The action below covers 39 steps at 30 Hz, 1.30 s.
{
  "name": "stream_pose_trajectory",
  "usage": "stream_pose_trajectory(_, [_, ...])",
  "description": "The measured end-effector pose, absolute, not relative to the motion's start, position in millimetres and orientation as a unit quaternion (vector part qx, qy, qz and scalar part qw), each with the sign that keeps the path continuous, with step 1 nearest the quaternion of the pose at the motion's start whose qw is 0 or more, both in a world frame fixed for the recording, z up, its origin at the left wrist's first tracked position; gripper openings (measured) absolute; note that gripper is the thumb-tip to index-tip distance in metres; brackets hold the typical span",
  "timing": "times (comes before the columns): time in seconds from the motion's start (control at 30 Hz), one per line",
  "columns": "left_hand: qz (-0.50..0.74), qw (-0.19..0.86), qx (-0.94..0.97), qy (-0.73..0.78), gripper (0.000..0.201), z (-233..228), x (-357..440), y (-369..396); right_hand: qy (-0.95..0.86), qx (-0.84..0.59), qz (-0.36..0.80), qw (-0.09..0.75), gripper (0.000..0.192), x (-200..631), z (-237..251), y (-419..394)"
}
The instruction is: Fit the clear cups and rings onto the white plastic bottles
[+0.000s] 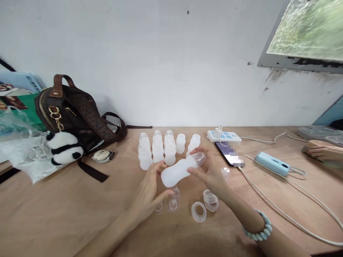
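Note:
A frosted white plastic bottle (177, 172) with a clear cap lies tilted between both hands above the wooden table (80, 214). My left hand (148, 192) cups its base with fingers curled around it. My right hand (210, 171), a pale bead bracelet on its wrist, grips the capped end. Behind them stand several more white bottles (158, 150) in rows. Clear rings (198, 211) and small clear nipples (173, 204) lie on the table under the hands.
A brown bag (77, 110) with a panda toy (64, 147) sits at the left beside plastic packaging (24, 153). A power strip (223, 135), phone (229, 154), blue device (272, 163) and white cables (281, 210) lie right. Another person's hand (324, 151) rests at far right.

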<state>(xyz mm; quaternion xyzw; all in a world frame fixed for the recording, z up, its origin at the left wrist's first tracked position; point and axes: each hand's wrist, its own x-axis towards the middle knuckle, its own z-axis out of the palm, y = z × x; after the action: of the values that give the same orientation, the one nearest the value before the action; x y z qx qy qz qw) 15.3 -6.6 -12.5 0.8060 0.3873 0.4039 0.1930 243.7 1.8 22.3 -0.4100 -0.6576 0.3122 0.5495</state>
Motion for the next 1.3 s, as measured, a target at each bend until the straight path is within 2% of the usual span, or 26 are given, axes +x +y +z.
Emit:
stream_pose_trajectory(0.1, [0.461, 0.147, 0.792, 0.371, 0.059, -13.4, 12.9, -2.5, -0.689, -0.446, 0.200, 0.535, 0.040, 250.0, 23.1, 13.6])
stream_pose_trajectory(0.23, [0.473, 0.119, 0.798, 0.354, 0.052, -12.4, 11.2, -4.1, -0.769, -0.463, 0.037, 0.439, 0.039, 252.1, 25.7, 32.4])
stream_pose_trajectory(0.4, [0.434, 0.120, 0.819, 0.357, 0.048, -12.9, 11.3, -7.5, -0.812, -0.486, -0.090, 0.311, 0.052, 237.7, 33.7, 57.9])
stream_pose_trajectory(0.5, [0.415, 0.123, 0.825, 0.362, 0.044, -13.6, 11.6, -7.0, -0.810, -0.513, -0.137, 0.250, 0.046, 227.4, 38.9, 70.5])
stream_pose_trajectory(0.63, [0.401, 0.128, 0.831, 0.364, 0.042, -13.4, 12.4, -5.7, -0.805, -0.529, -0.141, 0.227, 0.036, 220.6, 42.2, 78.8])
stream_pose_trajectory(0.73, [0.400, 0.134, 0.828, 0.370, 0.041, -11.2, 12.7, -6.0, -0.804, -0.532, -0.147, 0.221, 0.043, 223.8, 43.5, 77.8])
stream_pose_trajectory(0.83, [0.399, 0.142, 0.822, 0.380, 0.034, -6.8, 12.8, -6.6, -0.800, -0.515, -0.156, 0.266, 0.048, 235.4, 48.2, 69.4])
stream_pose_trajectory(0.9, [0.388, 0.159, 0.820, 0.388, 0.025, -3.2, 13.4, -6.2, -0.798, -0.494, -0.147, 0.312, 0.040, 246.5, 55.0, 58.1])
stream_pose_trajectory(0.97, [0.368, 0.188, 0.824, 0.388, 0.018, -0.5, 14.5, -5.3, -0.811, -0.478, -0.108, 0.320, 0.027, 258.2, 63.8, 41.9])
stream_pose_trajectory(1.03, [0.340, 0.230, 0.833, 0.371, 0.019, 0.5, 16.1, -4.1, -0.839, -0.481, -0.037, 0.251, 0.014, 268.0, 71.5, 22.3])
stream_pose_trajectory(1.1, [0.310, 0.279, 0.841, 0.344, 0.025, -0.1, 17.8, -3.1, -0.859, -0.494, 0.030, 0.130, 0.008, 274.3, 74.1, 2.8])
stream_pose_trajectory(1.2, [0.282, 0.331, 0.842, 0.320, 0.033, -2.3, 19.7, -2.3, -0.879, -0.473, 0.061, -0.019, 0.012, 277.8, 64.9, -18.5])
stream_pose_trajectory(1.3, [0.268, 0.352, 0.839, 0.317, 0.038, -3.5, 19.9, -2.1, -0.890, -0.446, 0.046, -0.087, 0.014, 278.3, 50.0, -26.0])
